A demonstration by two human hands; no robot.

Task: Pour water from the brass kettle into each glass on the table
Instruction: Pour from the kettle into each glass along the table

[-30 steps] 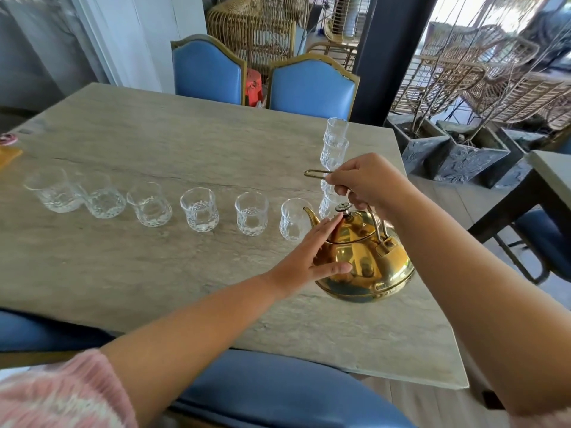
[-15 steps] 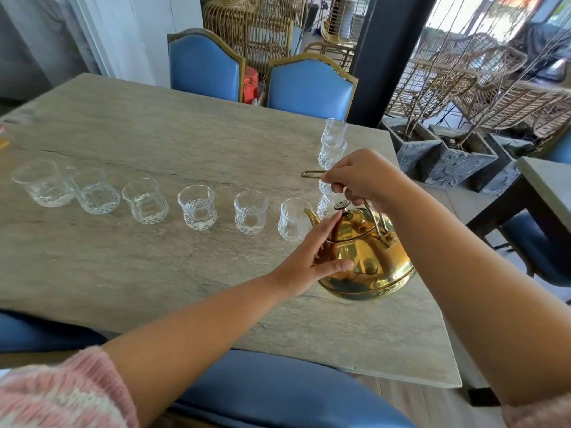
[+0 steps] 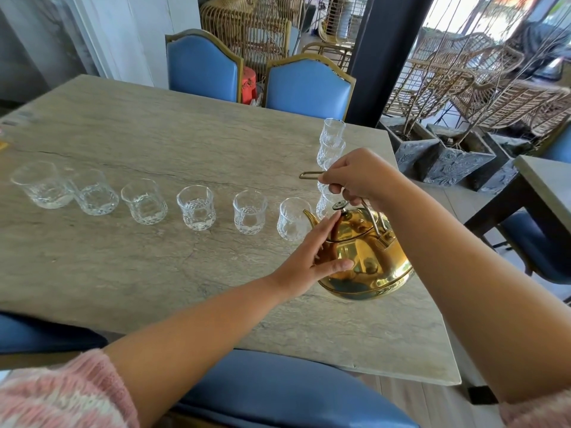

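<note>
**Both hands on the brass kettle (image 3: 367, 261), at one end of a grey stone-look tabletop (image 3: 154, 134).** The right hand (image 3: 360, 174) is clamped from above around the kettle's wire handle (image 3: 310, 175). The handle's looped end sticks out past the knuckles, on the side toward the left hand. The left hand (image 3: 309, 261) lies against the kettle's near flank with its fingers straight. The fingertips reach up the lid (image 3: 355, 228) to just below its dark knob (image 3: 340, 206), and the thumb presses flat on the polished belly.

The kettle sits directly under the right hand, tilted. Its curved spout (image 3: 310, 218) points past the left fingertips at the nearest glass (image 3: 292, 219), which stands just beside the spout tip. Whether the kettle's base touches the tabletop cannot be told.

That glass ends a row of six glasses (image 3: 196, 207), cut-patterned and upright, running away from the left hand across the tabletop. The glasses are spaced apart, except the two farthest, which stand close together. Whether any holds water cannot be told.

Beyond the right hand, and partly hidden by it, rises a stack of glasses (image 3: 332, 140) of the same kind. A pink knitted sleeve (image 3: 61, 393) covers the left upper arm. Past the tabletop's far edge stand two blue chairs (image 3: 204, 69). Out beyond the right forearm are stone planters (image 3: 457, 156) and wicker chairs (image 3: 494, 97).
</note>
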